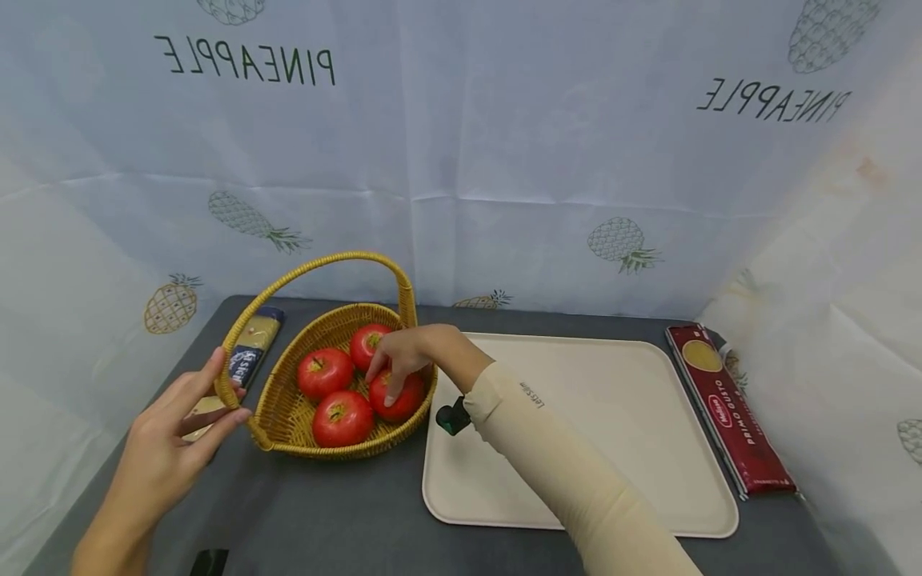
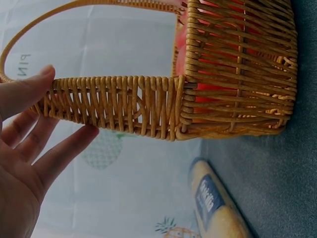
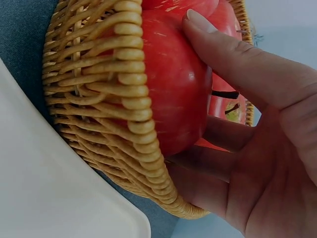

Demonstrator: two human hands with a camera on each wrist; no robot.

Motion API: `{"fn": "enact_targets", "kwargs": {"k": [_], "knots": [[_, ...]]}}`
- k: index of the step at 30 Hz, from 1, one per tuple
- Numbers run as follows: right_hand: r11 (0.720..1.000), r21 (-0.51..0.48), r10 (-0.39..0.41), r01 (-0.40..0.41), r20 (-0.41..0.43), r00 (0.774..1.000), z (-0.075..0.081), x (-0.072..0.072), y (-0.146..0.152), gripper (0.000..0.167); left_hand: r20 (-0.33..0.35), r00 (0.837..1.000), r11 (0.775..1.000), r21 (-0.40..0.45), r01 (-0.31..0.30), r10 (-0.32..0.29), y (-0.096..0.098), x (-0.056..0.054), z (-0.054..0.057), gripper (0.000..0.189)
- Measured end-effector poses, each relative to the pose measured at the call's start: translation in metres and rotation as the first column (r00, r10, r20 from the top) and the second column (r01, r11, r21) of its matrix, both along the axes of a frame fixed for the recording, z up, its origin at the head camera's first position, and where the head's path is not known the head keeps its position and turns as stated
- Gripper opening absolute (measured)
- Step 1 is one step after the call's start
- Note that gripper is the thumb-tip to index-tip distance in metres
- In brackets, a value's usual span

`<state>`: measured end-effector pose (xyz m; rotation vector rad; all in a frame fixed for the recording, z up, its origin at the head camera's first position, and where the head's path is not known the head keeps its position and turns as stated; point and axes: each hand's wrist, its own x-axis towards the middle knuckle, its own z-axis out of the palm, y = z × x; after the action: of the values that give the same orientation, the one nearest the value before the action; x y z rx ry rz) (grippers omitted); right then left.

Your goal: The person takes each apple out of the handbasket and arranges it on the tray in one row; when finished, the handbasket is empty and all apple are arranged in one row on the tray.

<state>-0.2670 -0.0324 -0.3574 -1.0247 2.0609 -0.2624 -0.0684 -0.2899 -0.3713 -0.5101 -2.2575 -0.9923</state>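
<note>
Inside the basket (image 1: 338, 453) I count all four apples (image 1: 342, 418), none on the tray (image 1: 612, 416), left hand (image 1: 169, 436) pinching the handle (image 1: 353, 255), right hand (image 1: 410, 352) half-curled round the rightmost apple (image 1: 409, 400)

We read "PINEAPPLE" twice, mirrored, on the cloth (image 1: 504, 144); "PRIMO GUSTO" on a red packet (image 1: 729, 412); "LetsSlim" on a sleeve (image 1: 569, 456).

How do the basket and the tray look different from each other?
The basket is woven and golden-yellow, while the tray is smooth and pale cream. The basket has deep sides and a tall arched handle; the tray is flat, with a low rim and no such handle. The basket holds four red apples; none lie on the tray. Both rest on the dark table.
</note>
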Motion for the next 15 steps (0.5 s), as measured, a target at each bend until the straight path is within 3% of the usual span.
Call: {"fn": "enact_targets", "kwargs": {"k": [4,15], "knots": [[1.000,-0.002,-0.020,0.020,0.012,1.000,-0.0003,0.0012,-0.0007,0.056,-0.021,1.000,1.000,0.008,0.006,-0.006,-0.0010,-0.0003,-0.0012,0.081],[0.999,0.005,0.033,-0.033,-0.087,0.996,-0.0012,0.0044,-0.0015,0.055,0.011,1.000,1.000,-0.007,0.001,-0.001,-0.0010,0.0009,-0.0003,0.080]]}}
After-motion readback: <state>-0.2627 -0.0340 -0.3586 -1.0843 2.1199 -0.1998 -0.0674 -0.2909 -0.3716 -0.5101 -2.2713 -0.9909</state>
